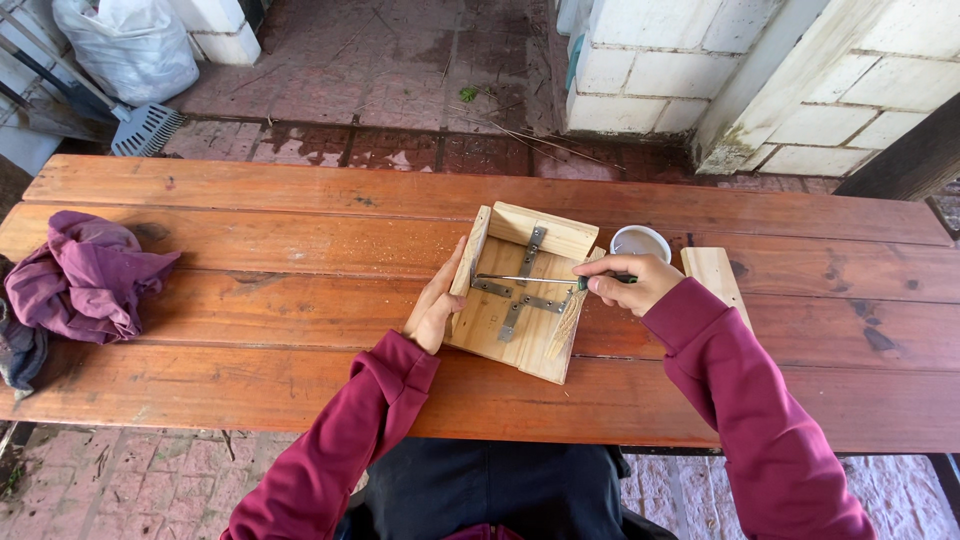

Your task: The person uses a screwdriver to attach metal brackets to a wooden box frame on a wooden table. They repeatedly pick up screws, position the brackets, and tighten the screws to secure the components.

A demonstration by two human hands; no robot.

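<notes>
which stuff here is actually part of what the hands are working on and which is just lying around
In use:
- wooden box with metal brackets
- screwdriver, held by the right hand
- left hand steadying the box's side

Lying about:
- small white cup behind the box
- loose wood piece
- purple cloth
- dustpan
- white sack

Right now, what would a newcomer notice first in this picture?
First the small wooden box with metal brackets, in the middle of the red-brown table. The left hand steadies its side while the right hand holds a screwdriver across it. A crumpled purple cloth lies at the table's left end.
</notes>
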